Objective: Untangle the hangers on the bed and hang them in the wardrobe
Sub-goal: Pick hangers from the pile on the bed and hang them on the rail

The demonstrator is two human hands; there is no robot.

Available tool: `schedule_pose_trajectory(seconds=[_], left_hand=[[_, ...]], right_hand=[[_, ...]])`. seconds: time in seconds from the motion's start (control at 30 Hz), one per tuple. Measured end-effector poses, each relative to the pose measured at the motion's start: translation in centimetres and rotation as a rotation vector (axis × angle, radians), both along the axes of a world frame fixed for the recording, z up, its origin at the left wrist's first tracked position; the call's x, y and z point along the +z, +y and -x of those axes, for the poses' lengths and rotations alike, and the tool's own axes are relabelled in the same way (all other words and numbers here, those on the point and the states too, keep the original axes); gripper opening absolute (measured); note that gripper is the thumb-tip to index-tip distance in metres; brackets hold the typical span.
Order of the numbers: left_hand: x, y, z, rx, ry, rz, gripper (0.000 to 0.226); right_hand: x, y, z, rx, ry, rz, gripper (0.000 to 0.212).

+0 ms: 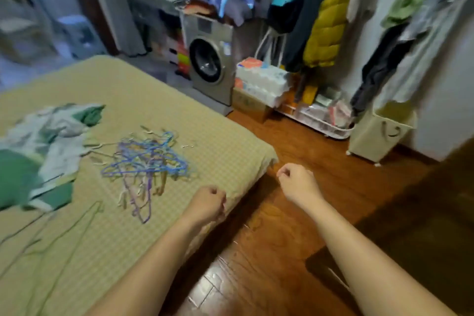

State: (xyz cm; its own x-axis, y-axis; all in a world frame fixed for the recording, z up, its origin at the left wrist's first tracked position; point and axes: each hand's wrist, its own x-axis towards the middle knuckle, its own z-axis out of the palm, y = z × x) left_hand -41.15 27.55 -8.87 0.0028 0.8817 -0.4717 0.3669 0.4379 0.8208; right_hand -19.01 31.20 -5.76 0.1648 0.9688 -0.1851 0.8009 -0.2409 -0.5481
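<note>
Blurred hangers tangle indistinctly on bed.

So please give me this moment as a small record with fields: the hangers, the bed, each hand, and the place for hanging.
hangers: tangled pile of hangers, mostly purple and blue, lying on the bed, untouched
bed: bed with yellow-green checked cover; green and white cloth lies left of the pile
left hand: left hand over the bed's near edge, fingers curled, holding nothing
right hand: right hand over the wooden floor, fingers curled, holding nothing
hanging place: hanging clothes at the back right; the rail itself is not visible
task state: not yet begun
</note>
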Motion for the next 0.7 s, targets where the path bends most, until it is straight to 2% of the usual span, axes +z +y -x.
schedule_pose_trajectory(seconds=[0.03, 0.17, 0.3, 0.37, 0.5, 0.7], left_hand=[[-1.4, -1.1, 5.5, 0.123, -0.011, 0.03, 0.021], [-6.0, -6.1, 19.7, 0.444, -0.081, 0.164, 0.022], [-10.1, -11.2, 30.2, 0.712, -0.065, 0.279, 0.021], [-11.4, -12.9, 32.9, 0.784, -0.039, 0.325, 0.022], [-13.8, -13.1, 34.8, 0.823, -0.084, 0.418, 0.024], [-18.7, -6.5, 34.0, 0.832, -0.106, 0.561, 0.02]], right_hand=[[-0.8, 1.6, 5.8, 0.112, -0.004, 0.023, 0.022], [-4.5, 4.7, 22.0, 0.336, 0.017, 0.077, 0.02], [-10.7, 4.9, 34.7, 0.521, 0.022, 0.172, 0.018], [-13.5, 4.5, 37.7, 0.566, 0.026, 0.268, 0.018], [-18.8, 6.1, 39.0, 0.553, -0.001, 0.428, 0.019], [-27.4, 14.5, 35.7, 0.549, -0.053, 0.594, 0.019]])
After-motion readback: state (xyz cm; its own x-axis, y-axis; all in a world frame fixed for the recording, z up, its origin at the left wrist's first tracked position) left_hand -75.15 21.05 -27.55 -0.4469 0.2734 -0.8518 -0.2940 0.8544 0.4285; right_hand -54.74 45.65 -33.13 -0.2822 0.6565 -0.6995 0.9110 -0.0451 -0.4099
